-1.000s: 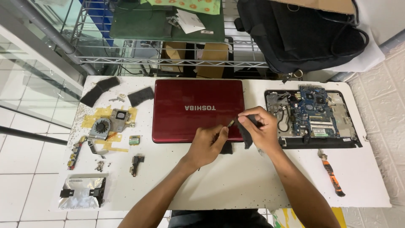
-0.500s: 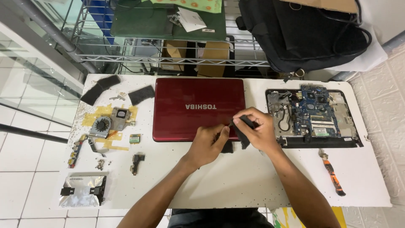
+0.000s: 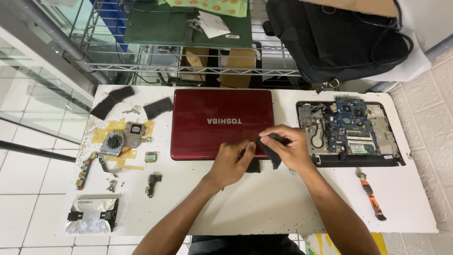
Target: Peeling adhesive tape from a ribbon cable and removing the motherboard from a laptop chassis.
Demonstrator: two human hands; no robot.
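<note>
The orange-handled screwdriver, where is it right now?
In the head view, the orange-handled screwdriver lies on the white table's right side, just below the open laptop base, beyond the right hand.

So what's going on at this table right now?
A person works over a white table strewn with laptop parts. Both hands meet at the front edge of a closed red laptop lid: the left hand and the right hand pinch a small black piece between them. To the right lies an opened laptop base with its blue circuit board exposed, and an orange-handled tool lies below it. A cooling fan and small loose parts lie to the left.
</note>
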